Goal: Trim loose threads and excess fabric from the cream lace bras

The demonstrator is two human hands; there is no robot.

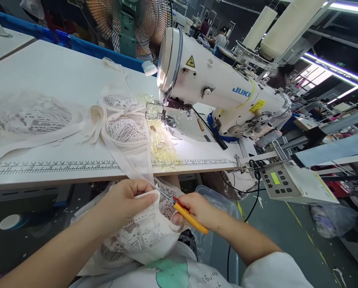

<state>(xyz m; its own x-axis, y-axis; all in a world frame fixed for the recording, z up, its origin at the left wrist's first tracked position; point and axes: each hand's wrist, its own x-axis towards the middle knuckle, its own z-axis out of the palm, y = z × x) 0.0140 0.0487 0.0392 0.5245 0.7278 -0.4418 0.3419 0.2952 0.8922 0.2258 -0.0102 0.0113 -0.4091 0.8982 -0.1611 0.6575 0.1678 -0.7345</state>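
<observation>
Scissors (pixel 192 220) and a white lace garment (pixel 146 242) in hand at a worktable's (pixel 62 76) near edge.
Left hand (pixel 129 200) pinches the garment between thumb and fingers; right hand's (pixel 198 208) fingers clamp the scissors' orange handle.

Worktop (pixel 62 66) bright, lit hard at the sewing machine (pixel 209 76) needle area; floor area under it dim. Ceiling tubes (pixel 347 7) and window (pixel 313 76) blown out, upper right. Hands (pixel 128 202) reasonably sharp; fan (pixel 127 34) blades smeared, left lace piece (pixel 36 116) hazy. Wide-angle stretch toward edges, background tilted, soft.
</observation>
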